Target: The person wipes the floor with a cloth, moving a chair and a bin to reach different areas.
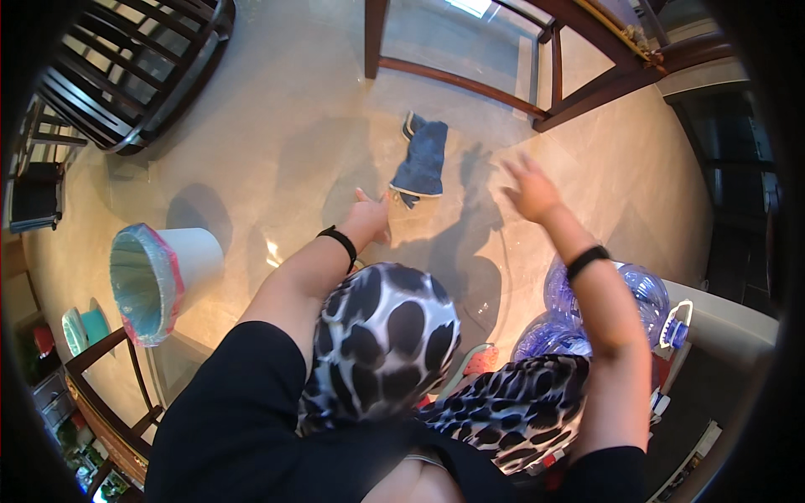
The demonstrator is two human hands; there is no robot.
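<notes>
A dark blue cloth piece with pale trim [423, 159] lies crumpled on the floor ahead of me; its exact kind is unclear. My left hand [369, 218] reaches toward the trimmed near end, its fingers apart, with a small gap to the fabric and no held thing showing. Off to the right of the cloth, my right hand [532, 191] hovers over the floor, fingers spread and slightly blurred, holding nothing. Black-and-white spotted fabric [381, 335] covers my bent knees below both forearms.
At left stands a white bin [199, 256] with a clear, pink-edged liner. Large clear-blue plastic bottles [558, 331] sit close by my right forearm. A dark slatted chair [138, 71] is at the far left, and a wooden table frame [465, 84] stands beyond the cloth.
</notes>
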